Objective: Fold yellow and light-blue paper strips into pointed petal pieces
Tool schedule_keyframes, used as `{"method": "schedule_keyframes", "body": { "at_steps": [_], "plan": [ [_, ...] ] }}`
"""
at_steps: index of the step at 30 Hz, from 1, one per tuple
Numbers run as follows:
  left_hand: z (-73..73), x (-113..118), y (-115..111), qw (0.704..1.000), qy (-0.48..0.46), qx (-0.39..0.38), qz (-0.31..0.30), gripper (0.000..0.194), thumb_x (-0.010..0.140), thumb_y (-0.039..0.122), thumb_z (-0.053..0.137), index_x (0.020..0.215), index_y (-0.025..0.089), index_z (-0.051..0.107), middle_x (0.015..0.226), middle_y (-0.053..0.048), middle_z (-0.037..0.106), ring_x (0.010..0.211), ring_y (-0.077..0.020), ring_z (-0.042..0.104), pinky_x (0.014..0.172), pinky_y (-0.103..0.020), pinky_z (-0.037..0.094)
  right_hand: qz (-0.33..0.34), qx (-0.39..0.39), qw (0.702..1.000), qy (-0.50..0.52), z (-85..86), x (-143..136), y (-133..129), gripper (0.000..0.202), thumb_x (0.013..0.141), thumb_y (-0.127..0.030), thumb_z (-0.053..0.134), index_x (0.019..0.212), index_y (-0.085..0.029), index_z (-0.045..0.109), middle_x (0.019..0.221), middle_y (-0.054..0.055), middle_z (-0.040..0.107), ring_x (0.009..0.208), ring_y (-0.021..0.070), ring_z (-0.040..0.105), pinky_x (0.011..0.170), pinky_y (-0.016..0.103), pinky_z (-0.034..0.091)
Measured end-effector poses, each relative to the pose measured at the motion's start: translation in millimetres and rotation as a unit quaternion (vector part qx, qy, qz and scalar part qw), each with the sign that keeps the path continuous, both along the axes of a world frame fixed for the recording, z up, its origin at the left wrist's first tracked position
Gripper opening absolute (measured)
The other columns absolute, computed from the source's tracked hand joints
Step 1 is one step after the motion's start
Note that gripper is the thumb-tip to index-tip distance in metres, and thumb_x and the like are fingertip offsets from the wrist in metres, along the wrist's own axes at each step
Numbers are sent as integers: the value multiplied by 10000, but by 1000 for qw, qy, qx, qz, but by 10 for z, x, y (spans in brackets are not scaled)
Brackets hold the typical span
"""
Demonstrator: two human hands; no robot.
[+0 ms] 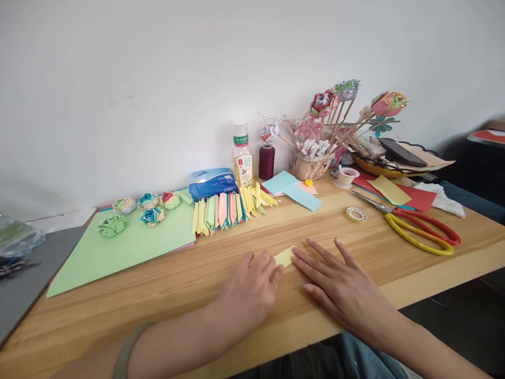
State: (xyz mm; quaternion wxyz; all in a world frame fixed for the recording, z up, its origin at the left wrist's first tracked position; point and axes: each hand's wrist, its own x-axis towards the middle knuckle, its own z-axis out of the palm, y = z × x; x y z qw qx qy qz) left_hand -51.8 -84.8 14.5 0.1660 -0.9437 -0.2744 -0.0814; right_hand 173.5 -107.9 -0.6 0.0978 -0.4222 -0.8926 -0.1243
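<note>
A small strip of yellow paper (pixel 284 257) lies on the wooden table between my two hands. Curled fingers of my left hand (pixel 252 287) close over the strip's left end and press it down, hiding that part. My right hand (pixel 339 279) lies flat with fingers spread, its index fingertip touching the strip's right end. Beyond them stands a row of folded paper pieces (pixel 223 210) in yellow, green, pink and blue.
Paper rosettes (pixel 111 226) sit on a green sheet (pixel 130 252) at the left. Scissors (pixel 418 226) and a tape roll (pixel 355 214) lie at the right. Along the wall stand a tissue pack (pixel 213 181), a bottle (pixel 242 158), a thread spool (pixel 266 162) and a flower basket (pixel 311 166).
</note>
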Motion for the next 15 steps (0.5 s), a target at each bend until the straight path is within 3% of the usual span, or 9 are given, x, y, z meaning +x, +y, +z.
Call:
{"method": "schedule_keyframes", "body": {
  "at_steps": [8,15],
  "plan": [
    [-3,-416,-77,999,13,-29,18,277,851,160,577,1128,178,587,964,-78,608,877,-226,499,720,-344,358,0,-74,996,44,-25,85,20,419,949,-350,384,1356,-256,419,1374,26,465,1303,272,363,1051,582,215],
    [-28,-569,-4,995,-50,-84,2,318,859,52,491,1085,235,619,944,-50,618,874,-200,499,701,-312,405,-22,-130,987,88,-26,153,36,450,945,-349,378,1391,-290,357,1392,14,445,1317,278,338,1029,612,267]
  ]
}}
